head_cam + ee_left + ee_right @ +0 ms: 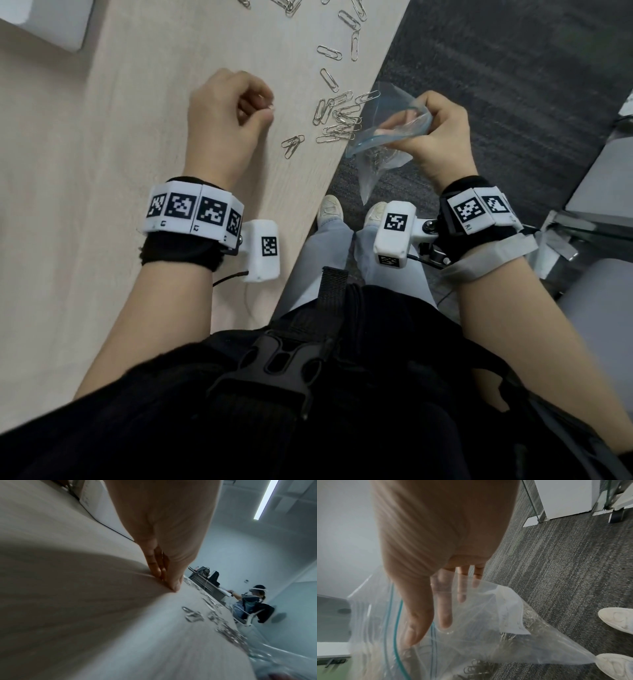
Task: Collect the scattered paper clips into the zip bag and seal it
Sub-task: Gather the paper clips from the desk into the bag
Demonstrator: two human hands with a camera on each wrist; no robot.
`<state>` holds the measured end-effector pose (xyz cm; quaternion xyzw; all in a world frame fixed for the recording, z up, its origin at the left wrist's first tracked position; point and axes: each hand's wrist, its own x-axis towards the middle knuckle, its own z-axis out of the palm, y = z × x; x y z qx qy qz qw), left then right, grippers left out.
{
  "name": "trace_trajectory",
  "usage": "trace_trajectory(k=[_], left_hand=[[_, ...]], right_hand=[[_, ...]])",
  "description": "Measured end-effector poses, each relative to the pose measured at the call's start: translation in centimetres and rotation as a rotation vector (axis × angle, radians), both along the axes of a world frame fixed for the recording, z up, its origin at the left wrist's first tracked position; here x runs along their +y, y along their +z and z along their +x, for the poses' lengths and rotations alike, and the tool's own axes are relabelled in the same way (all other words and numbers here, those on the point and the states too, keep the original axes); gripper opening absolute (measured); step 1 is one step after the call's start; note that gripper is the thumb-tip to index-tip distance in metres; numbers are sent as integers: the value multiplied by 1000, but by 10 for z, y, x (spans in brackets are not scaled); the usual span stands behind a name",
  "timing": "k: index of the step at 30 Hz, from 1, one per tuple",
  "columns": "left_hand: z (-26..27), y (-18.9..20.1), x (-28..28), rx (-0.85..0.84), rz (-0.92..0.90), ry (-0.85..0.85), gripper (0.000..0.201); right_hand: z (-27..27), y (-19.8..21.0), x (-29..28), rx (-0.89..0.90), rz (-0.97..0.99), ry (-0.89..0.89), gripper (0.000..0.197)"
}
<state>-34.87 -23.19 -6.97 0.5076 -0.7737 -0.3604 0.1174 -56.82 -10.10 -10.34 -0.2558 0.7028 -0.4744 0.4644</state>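
right hand (442,137) gripped the open zip bag (383,137) at centre right, off the table (102,137) edge. left hand (226,120), fingers curled, pinched a clip on the table. paper clips (337,120) lay between.
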Motion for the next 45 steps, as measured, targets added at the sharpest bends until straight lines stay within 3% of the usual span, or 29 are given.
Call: trace_trajectory(k=[3,7,10,12,18,24,27,29,31,33,41,45], left_hand=[[-10,4,6,50,117,-38,19],[-8,15,2,75,180,-49,36],[-2,21,-3,-43,204,-150,63],[-5,22,-3,-116,207,-209,69],[-30,10,5,5,165,-162,34],[-54,5,16,68,107,-139,20],[-55,13,11,56,64,-168,44],[-54,18,5,-62,43,-296,72],[-57,21,2,-192,45,-400,84],[-61,20,2,-203,50,-432,77],[-78,0,16,21,78,-344,33],[-87,-4,22,25,25,-359,24]], right_hand=[[-1,0,0,5,-5,5,39],[-1,1,0,-2,-7,6,39],[-2,1,-1,2,-8,11,38],[-2,0,-1,3,-4,14,39],[-3,-2,0,20,0,26,39],[-4,-2,-1,7,0,24,39],[-5,-2,0,10,-7,25,39],[-6,-2,0,2,-16,24,39],[-7,-1,0,-14,-27,19,39],[-8,-1,1,-25,-31,16,39],[-7,-1,0,-23,-44,21,38],[-8,-1,1,-30,-41,27,39]])
